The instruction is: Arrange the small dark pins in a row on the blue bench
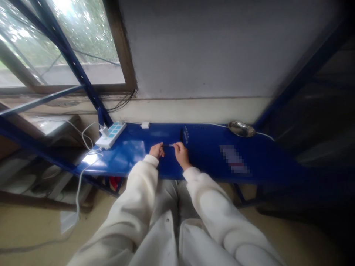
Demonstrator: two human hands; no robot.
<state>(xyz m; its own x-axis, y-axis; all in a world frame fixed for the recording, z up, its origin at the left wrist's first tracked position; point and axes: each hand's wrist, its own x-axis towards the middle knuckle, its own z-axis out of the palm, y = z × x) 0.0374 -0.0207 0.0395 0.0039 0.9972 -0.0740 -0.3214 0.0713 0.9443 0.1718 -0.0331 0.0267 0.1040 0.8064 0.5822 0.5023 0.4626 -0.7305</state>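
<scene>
My left hand (156, 150) and my right hand (181, 152) rest close together on the blue table (210, 155). Both are closed in a pinch on the two ends of a thin dark rod-like thing (168, 145) held level between them. Too small to name for sure. Just beyond my right hand lie a dark stick (181, 134) and a row of several small pale pieces (186, 135). White sleeves cover both arms.
A white power strip (111, 135) with plugged cables lies at the table's left end, a small white adapter (145, 125) behind it. A metal dish (242, 129) sits at the back right. A window and blue frame bars stand at left, a wall behind.
</scene>
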